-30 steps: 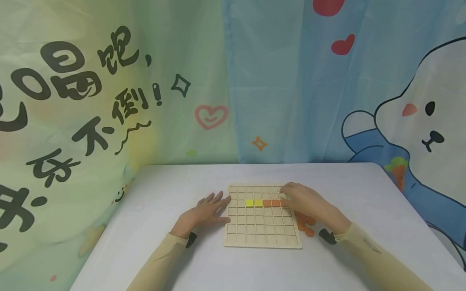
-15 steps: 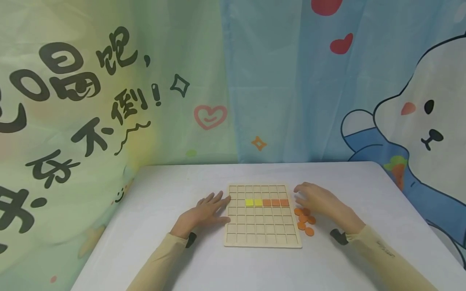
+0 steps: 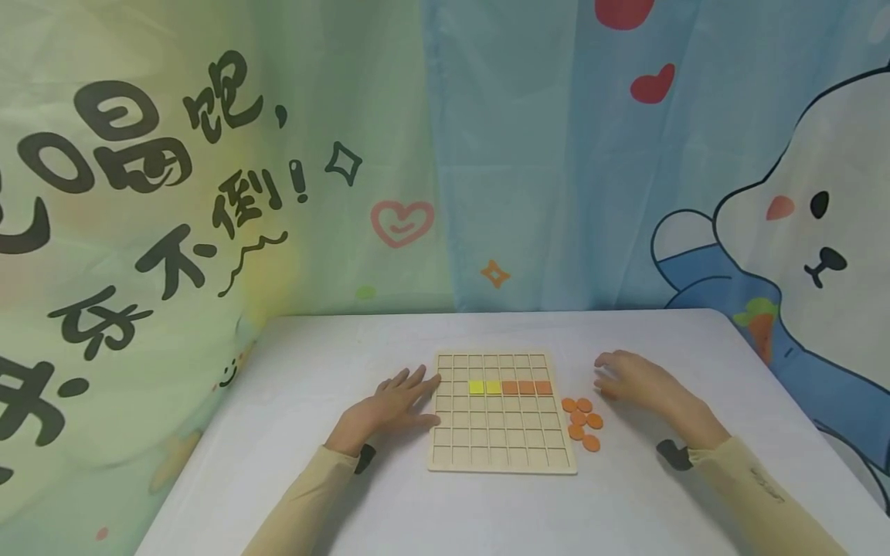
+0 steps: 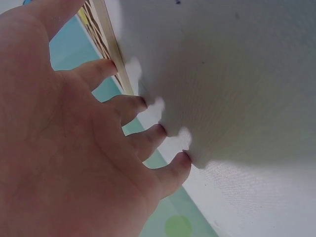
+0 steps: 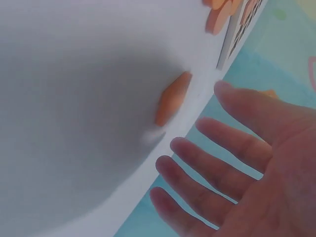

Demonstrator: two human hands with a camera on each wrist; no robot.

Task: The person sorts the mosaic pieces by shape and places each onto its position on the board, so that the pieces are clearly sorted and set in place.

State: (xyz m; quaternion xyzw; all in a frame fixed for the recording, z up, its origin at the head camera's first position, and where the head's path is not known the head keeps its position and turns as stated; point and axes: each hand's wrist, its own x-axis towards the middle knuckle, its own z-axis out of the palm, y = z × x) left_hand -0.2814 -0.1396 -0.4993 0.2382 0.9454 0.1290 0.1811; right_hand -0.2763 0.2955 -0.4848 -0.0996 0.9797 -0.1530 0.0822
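Observation:
A pale wooden grid board (image 3: 501, 436) lies on the white table. Along one row sit two yellow squares (image 3: 485, 387) and three orange squares (image 3: 526, 388). My left hand (image 3: 389, 405) lies at the board's left side, fingers spread, the thumb and a fingertip at its edge. To the right of the board, my right hand (image 3: 640, 382) hovers over the table with loosely bent fingers and holds nothing. Near its fingertips, the right wrist view shows a flat, angular orange piece (image 5: 174, 98) on the table, hidden under the hand in the head view.
Several round orange discs (image 3: 579, 418) lie close together just right of the board. Behind the table (image 3: 348, 340) hangs a printed curtain (image 3: 514, 154) with hearts, writing and a cartoon animal.
My right hand has left the board's right edge and moved right, away from the board and discs. The end of the orange row is now uncovered. My left hand has stayed put.

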